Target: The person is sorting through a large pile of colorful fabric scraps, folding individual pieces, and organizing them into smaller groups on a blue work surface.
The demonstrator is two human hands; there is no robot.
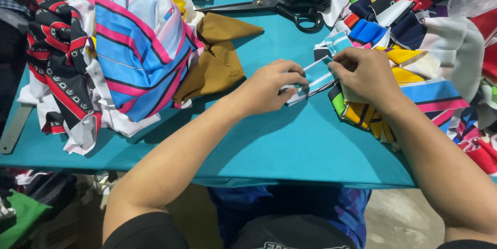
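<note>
Both my hands pinch a narrow light-blue and white striped fabric strip (317, 76) lying on the teal table (269, 140). My left hand (269, 87) grips its near end, fingers curled over it. My right hand (365, 75) holds the far end, resting on a pile of yellow, green and blue striped pieces (362, 111). The strip runs diagonally between the two hands, slightly taut.
A heap of blue-and-pink striped and black-red-white fabric (129, 52) lies at the left, with a brown piece (217, 60) beside it. Black scissors (290, 5) lie at the back. More coloured scraps (414, 26) crowd the right side. A metal ruler (13, 127) overhangs the left edge.
</note>
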